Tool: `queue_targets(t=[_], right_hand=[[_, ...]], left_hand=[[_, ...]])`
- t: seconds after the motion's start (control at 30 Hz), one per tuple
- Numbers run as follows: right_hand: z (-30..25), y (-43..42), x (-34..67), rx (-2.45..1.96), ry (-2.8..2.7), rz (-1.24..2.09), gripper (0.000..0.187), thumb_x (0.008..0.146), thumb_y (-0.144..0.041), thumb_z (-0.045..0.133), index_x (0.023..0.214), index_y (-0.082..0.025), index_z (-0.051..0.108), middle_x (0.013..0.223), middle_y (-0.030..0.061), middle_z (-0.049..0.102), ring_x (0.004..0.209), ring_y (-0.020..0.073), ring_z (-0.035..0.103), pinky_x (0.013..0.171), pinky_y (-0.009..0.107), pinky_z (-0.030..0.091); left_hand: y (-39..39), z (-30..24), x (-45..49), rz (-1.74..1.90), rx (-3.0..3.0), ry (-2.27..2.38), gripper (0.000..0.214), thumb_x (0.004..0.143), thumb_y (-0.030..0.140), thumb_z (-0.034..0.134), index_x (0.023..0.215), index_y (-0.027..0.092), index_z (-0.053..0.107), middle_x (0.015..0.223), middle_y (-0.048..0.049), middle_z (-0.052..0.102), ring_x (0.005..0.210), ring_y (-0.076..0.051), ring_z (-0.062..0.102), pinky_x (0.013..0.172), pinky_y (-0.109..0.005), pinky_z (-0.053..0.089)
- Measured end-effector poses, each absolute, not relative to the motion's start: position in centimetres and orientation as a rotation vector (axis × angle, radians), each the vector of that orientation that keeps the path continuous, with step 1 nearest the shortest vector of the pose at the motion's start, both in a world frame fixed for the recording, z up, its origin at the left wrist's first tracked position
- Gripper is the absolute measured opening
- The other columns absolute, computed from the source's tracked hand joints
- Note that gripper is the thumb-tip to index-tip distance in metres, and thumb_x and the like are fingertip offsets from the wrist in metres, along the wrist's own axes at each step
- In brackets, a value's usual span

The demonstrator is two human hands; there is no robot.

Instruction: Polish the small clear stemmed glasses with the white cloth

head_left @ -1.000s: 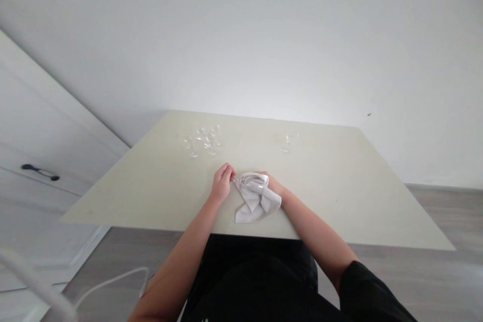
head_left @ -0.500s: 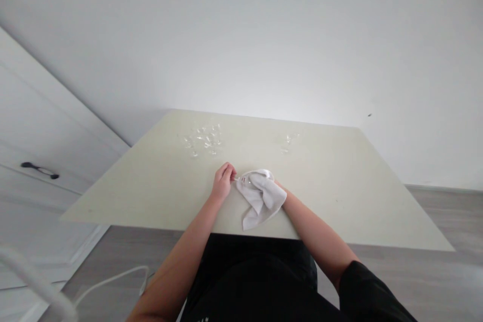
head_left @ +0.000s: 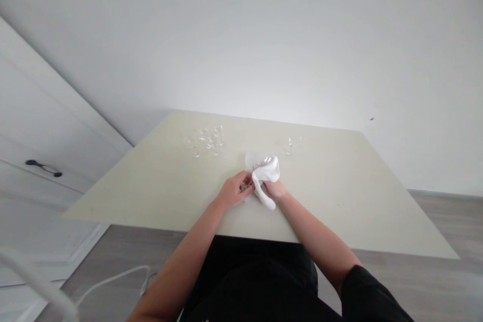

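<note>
I see clustered glasses (head_left: 209,140) left of centre; mid-frame, the left hand (head_left: 237,189) curls its fingers around another glass (head_left: 246,186) against a white cloth (head_left: 267,169); the right hand's (head_left: 276,189) fingers are hidden, grip unclear. Wiping looks unfinished; whether the glassware (head_left: 290,142) right of centre is done, I can't tell.

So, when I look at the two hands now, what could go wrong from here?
1. The glass at the left hand is mostly hidden, so a slip or too strong a squeeze might go unnoticed.
2. The cloth at the right hand is loosely bunched; a fold might catch the glass and tug it.
3. The glasses toward the back left of the table stand close together, so a bump could knock them together.
</note>
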State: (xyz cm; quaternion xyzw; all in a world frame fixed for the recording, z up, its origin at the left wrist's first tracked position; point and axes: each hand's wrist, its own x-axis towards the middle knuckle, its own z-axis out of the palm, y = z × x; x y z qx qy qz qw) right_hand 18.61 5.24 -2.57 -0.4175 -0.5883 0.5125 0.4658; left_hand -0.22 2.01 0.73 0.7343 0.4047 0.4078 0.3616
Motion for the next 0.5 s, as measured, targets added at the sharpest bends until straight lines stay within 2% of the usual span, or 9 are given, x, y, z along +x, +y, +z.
queue_targets(t=[0.1, 0.2, 0.27, 0.37, 0.5], right_hand=[[-3.0, 5.2, 17.8, -1.077, -1.186, 1.196, 0.044, 0.076, -0.057, 0.070, 0.098, -0.019, 0.066, 0.108, 0.0135, 0.073, 0.102, 0.0295, 0.067, 0.093, 0.042, 0.056], [-2.6, 5.3, 18.0, -1.061, -1.245, 1.196, 0.043, 0.076, -0.052, 0.069, 0.101, -0.018, 0.066, 0.109, 0.0119, 0.073, 0.108, 0.0294, 0.066, 0.099, 0.045, 0.053], [-2.1, 5.1, 18.1, -1.016, -1.461, 1.227, 0.037, 0.074, -0.047, 0.073, 0.095, -0.018, 0.067, 0.101, 0.0101, 0.073, 0.109, 0.0289, 0.065, 0.101, 0.045, 0.052], [-1.6, 4.0, 18.0, -0.893, -1.759, 1.345, 0.026, 0.074, -0.040, 0.076, 0.085, -0.018, 0.068, 0.089, 0.0072, 0.071, 0.105, 0.0275, 0.065, 0.099, 0.042, 0.052], [-1.3, 2.6, 17.7, -0.793, -1.767, 1.503, 0.035, 0.077, -0.044, 0.074, 0.098, -0.017, 0.069, 0.095, 0.0068, 0.072, 0.099, 0.0255, 0.067, 0.093, 0.039, 0.056]], left_hand=[[2.0, 0.8, -0.5, 1.123, 1.955, 1.053, 0.016, 0.089, 0.034, 0.062, 0.081, 0.021, 0.068, 0.080, -0.0035, 0.067, 0.071, -0.016, 0.060, 0.062, -0.025, 0.044], [2.5, 0.7, -0.6, 1.332, 1.822, 1.165, 0.023, 0.091, 0.039, 0.059, 0.079, 0.020, 0.065, 0.078, -0.0040, 0.065, 0.075, -0.017, 0.061, 0.066, -0.026, 0.045], [3.0, 0.6, -0.6, 1.452, 1.635, 1.164, 0.028, 0.084, 0.047, 0.069, 0.087, 0.020, 0.063, 0.084, -0.0042, 0.066, 0.080, -0.017, 0.063, 0.066, -0.025, 0.046], [3.4, 0.5, -0.7, 1.495, 1.385, 1.009, 0.056, 0.062, 0.057, 0.085, 0.095, 0.019, 0.060, 0.088, -0.0040, 0.066, 0.080, -0.017, 0.063, 0.066, -0.024, 0.047], [3.1, 0.6, -1.3, 1.297, 1.201, 0.794, 0.069, 0.056, 0.064, 0.087, 0.101, 0.018, 0.062, 0.091, -0.0074, 0.071, 0.079, -0.019, 0.067, 0.070, -0.027, 0.050]])
